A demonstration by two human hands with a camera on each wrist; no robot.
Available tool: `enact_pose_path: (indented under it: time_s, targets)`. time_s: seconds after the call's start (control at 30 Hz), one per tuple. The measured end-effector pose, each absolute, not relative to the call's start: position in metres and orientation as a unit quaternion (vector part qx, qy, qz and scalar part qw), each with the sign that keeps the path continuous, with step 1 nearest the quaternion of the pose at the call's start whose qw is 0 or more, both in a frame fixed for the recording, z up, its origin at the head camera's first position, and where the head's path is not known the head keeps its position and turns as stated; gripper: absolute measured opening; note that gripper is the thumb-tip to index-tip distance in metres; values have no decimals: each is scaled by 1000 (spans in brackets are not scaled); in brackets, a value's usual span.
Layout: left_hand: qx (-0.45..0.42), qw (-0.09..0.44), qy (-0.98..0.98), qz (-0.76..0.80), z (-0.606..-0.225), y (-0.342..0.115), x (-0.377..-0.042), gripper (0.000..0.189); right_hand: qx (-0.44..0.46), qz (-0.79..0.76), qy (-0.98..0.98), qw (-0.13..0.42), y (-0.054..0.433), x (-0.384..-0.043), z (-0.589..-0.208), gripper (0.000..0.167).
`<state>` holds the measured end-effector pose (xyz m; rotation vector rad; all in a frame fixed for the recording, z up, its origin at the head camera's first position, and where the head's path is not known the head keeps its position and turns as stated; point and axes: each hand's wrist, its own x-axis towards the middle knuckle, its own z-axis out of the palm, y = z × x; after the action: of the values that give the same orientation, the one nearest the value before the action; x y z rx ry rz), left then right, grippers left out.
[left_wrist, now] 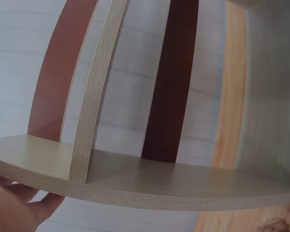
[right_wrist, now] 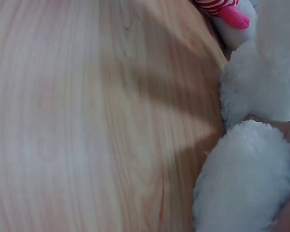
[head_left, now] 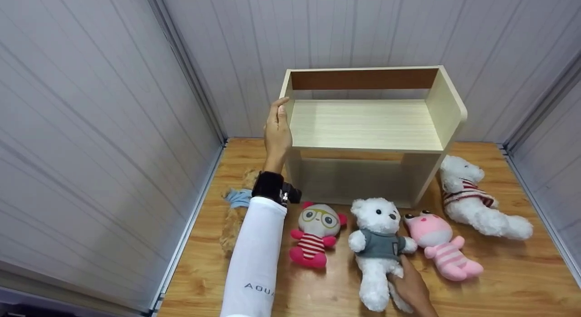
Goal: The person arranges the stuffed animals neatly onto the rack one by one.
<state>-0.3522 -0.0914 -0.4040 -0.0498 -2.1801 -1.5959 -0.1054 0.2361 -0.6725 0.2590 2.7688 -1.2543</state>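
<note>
A pale wooden shelf stands against the back wall. My left hand rests against the outside of its left side panel; in the left wrist view the fingers touch that outer face. My right hand grips a white teddy bear in a grey shirt by a leg, near the front of the wooden floor. In the right wrist view a white furry leg covers part of the hand, and a finger shows between the legs.
Left of the bear lies a pink-and-grey plush toy with glasses; right of it, a pink plush toy. Another white bear in stripes lies far right. A brown plush toy is partly behind my left arm. Panelled walls surround the floor.
</note>
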Motion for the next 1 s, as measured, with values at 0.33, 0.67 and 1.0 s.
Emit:
enact_pose_path:
  time_s: [0.33, 0.67, 1.0]
  targets:
    - [-24, 217, -780, -587, -404, -92, -353, 40, 111, -423, 895, 87, 237, -104, -670, 74]
    - [-29, 214, -777, -592, -405, -93, -354, 39, 114, -436, 890, 65, 235, -100, -671, 63]
    - [-28, 218, -774, -593, -408, -90, -355, 39, 130, -436, 888, 69, 237, -98, -672, 65]
